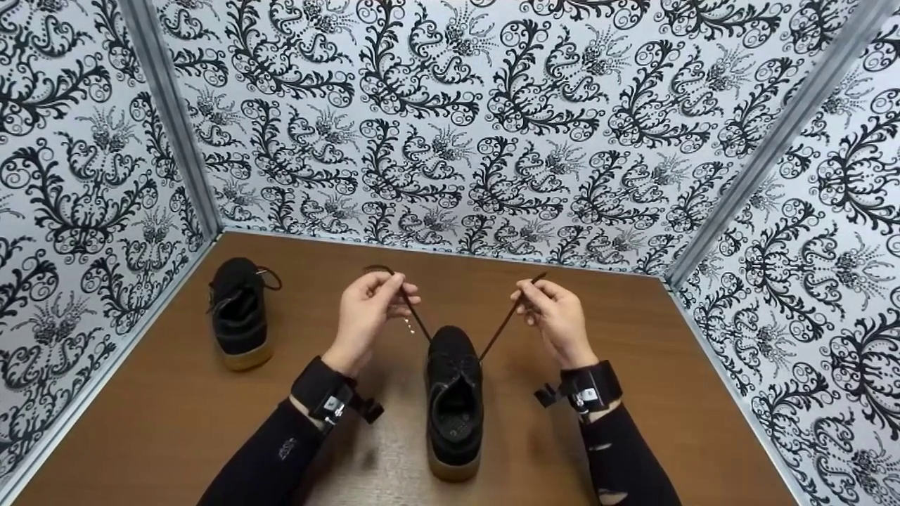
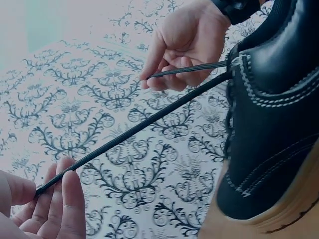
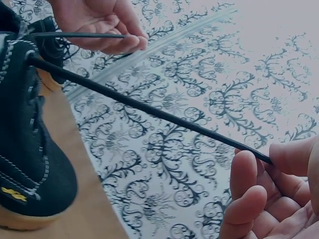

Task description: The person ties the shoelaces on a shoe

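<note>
A black shoe point(image 1: 455, 400) with a tan sole stands on the table, toe pointing away from me. My left hand point(image 1: 365, 309) pinches one end of its dark shoelace point(image 2: 134, 130) between thumb and fingers, up and left of the toe. On the other side my right hand point(image 1: 555, 313) pinches the opposite lace end point(image 3: 149, 109). Both lace ends run taut and straight from the top of the shoe, spreading into a V. In both wrist views the laces leave the uppermost eyelets, beside white stitching. The hands are apart from the shoe itself.
A second black shoe point(image 1: 239, 316) stands at the table's left side, a lace loop sticking out at its right. The brown table point(image 1: 619, 450) is bordered by black-and-white patterned panels point(image 1: 436, 140) at the back and both sides, with metal corner posts.
</note>
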Demonstrator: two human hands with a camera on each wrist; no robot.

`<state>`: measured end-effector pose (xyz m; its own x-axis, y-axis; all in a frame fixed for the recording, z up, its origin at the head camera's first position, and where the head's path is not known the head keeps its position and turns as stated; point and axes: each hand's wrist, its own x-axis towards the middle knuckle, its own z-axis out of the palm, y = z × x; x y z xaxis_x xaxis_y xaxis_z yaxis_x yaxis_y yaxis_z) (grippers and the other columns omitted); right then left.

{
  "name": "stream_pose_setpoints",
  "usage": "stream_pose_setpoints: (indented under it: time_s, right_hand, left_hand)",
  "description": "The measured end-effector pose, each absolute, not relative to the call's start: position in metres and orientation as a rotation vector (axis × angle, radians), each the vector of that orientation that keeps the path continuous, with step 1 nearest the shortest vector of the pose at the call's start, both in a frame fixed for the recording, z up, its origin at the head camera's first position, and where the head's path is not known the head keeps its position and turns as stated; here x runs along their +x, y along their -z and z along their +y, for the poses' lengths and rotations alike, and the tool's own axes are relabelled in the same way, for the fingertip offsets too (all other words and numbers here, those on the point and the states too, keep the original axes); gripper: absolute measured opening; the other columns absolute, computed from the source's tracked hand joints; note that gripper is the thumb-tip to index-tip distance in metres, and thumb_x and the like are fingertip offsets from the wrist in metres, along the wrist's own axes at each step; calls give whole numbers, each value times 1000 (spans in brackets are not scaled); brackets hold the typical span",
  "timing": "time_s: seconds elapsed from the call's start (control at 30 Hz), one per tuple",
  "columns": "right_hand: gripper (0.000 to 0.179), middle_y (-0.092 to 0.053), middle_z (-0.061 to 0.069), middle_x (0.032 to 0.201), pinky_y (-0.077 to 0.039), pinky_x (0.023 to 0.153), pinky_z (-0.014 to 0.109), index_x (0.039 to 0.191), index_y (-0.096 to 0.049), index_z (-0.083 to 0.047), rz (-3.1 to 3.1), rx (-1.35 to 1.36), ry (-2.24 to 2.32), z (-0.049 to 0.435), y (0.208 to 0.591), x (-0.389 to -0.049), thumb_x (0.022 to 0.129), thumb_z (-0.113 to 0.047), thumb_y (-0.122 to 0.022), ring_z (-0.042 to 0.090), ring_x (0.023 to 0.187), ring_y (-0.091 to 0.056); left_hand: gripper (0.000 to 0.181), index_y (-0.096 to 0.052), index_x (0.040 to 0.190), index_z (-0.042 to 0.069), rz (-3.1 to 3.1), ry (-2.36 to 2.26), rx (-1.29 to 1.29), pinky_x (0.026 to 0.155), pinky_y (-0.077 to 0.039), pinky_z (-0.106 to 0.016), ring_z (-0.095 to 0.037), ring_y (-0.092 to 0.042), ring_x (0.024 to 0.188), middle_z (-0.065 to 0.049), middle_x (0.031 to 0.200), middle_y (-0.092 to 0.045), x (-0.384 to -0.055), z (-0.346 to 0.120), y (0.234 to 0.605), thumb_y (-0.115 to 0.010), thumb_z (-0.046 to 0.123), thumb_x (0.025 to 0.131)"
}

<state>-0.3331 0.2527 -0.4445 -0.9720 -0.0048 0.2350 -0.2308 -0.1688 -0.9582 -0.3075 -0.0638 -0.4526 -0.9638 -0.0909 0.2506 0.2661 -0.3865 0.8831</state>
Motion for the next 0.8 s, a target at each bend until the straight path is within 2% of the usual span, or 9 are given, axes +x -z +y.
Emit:
stream_pose_setpoints:
  time_s: [0.13, 0.3, 0.5, 0.7, 0.8]
  right_hand:
    - [11, -80, 16, 93, -51, 54, 21, 107, -79, 0, -1918, 305, -2214, 254, 436, -331, 108, -9, -74, 20, 70, -68]
    - [14, -80, 18, 95, -52, 56, 24, 108, -80, 0, -1969, 384, -2055, 255, 428, -328, 108, -13, -75, 25, 71, -69]
    - [18, -80, 19, 94, -53, 57, 24, 107, -79, 3, -2004, 459, -1947, 255, 425, -326, 110, -14, -73, 21, 70, -68]
    - [20, -80, 20, 93, -53, 57, 25, 105, -78, 4, -2001, 457, -1939, 254, 422, -323, 108, -15, -75, 22, 69, -68]
    - [22, -79, 22, 93, -53, 57, 26, 103, -77, 6, -1991, 455, -1943, 254, 422, -322, 108, -15, -76, 25, 69, -68]
  left_hand:
    - [14, -71, 108, -7, -1587, 2382, -270, 76, -68, -37, -26, -81, 81, -23, 99, -80, -306, -64, 445, -70, 7, 110]
    - [11, -75, 106, -3, -1596, 2302, -335, 85, -67, -48, -26, -80, 79, -22, 96, -79, -304, -61, 437, -71, 6, 109]
    - [13, -75, 110, -7, -1638, 2190, -429, 81, -68, -51, -25, -78, 76, -22, 92, -78, -303, -58, 432, -68, 3, 111]
    - [15, -78, 111, -8, -1687, 2141, -399, 71, -67, -38, -17, -73, 67, -15, 84, -75, -300, -55, 431, -70, 5, 109]
    - [16, -79, 111, -7, -1717, 2131, -386, 67, -65, -32, -16, -71, 65, -15, 83, -74, -299, -53, 431, -72, 7, 109]
